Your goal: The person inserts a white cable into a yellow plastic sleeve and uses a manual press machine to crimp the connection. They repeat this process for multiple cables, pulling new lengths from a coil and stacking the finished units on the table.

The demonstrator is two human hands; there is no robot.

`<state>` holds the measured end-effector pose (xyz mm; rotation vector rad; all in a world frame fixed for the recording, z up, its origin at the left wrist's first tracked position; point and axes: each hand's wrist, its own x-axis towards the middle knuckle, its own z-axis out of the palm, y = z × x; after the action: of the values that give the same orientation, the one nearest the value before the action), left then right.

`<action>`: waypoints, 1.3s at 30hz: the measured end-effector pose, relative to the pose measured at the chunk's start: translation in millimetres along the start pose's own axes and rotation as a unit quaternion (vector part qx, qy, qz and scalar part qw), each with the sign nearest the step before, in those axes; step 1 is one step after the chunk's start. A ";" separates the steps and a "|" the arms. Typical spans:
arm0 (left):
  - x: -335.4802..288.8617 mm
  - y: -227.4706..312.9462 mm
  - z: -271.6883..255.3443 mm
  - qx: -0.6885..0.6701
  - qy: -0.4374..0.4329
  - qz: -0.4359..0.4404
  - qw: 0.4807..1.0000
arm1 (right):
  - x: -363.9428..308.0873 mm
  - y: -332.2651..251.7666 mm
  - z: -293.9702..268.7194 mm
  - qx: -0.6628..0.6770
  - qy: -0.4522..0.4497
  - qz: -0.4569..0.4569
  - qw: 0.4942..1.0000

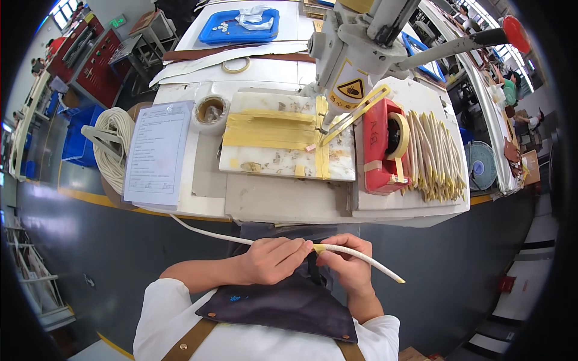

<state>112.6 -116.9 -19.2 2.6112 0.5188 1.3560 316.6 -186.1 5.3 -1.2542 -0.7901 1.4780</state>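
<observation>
Fingers of our left hand and right hand grip white cord, lower centre, yellow tape on, taped lengths seemingly finished at right, coil remaining at left.

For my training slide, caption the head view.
Left fingers and right fingers hold a white cord at its yellow band before a workbench bearing yellow-tipped cords.

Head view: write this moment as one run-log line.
left hand: holding white cord; right hand: same cord; yellow tape: on cord, between hands; red dispenser: on table
</observation>
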 end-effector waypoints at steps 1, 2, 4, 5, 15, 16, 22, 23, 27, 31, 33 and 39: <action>0.9 0.4 -0.6 0.000 -0.010 -0.007 1.000 | 0.4 -2.0 -1.0 -0.038 -0.004 -0.018 0.999; 2.2 1.1 -1.4 0.000 -0.020 -0.014 1.000 | 1.5 -4.2 -2.9 -0.075 -0.009 -0.036 0.996; 5.0 4.2 -2.7 -0.005 -0.050 -0.040 0.998 | 4.2 -10.9 -4.4 -0.172 -0.020 -0.100 0.980; 6.4 6.6 -3.2 -0.011 -0.070 -0.059 0.996 | 6.2 -16.2 -3.9 -0.231 -0.027 -0.146 0.961; 27.9 4.4 -13.7 -0.479 -0.235 -0.590 0.606 | 25.2 -1.5 -13.1 -0.363 -0.059 -0.333 0.868; 24.6 1.6 -12.9 -0.523 -0.230 -0.596 0.564 | 27.5 2.8 -14.9 -0.352 -0.069 -0.345 0.867; -12.4 -13.2 4.9 -0.711 -0.155 -0.607 0.319 | 43.7 31.0 -20.0 -0.295 -0.115 -0.403 0.859; -13.5 -12.7 4.0 -0.718 -0.142 -0.605 0.313 | 45.1 31.1 -17.1 -0.288 -0.094 -0.400 0.865; 2.5 4.9 -11.1 -0.610 -0.081 -0.620 0.488 | 44.9 31.7 10.0 -0.180 0.061 -0.283 0.940; -0.1 24.1 -5.0 -0.236 0.000 -0.362 0.902 | 29.3 53.0 -11.9 -0.024 -0.069 -0.155 0.985; -8.2 18.1 3.7 -0.058 0.014 -0.187 0.981 | 25.1 52.3 -1.2 0.060 -0.066 -0.135 0.987; 7.0 23.2 -10.4 -0.331 -0.087 -0.431 0.835 | 29.0 51.4 9.9 0.175 -0.101 -0.076 0.976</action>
<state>113.2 -136.0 -1.1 1.5711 0.8566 0.7687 294.1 -172.0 -48.4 -0.7729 -0.7021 1.5536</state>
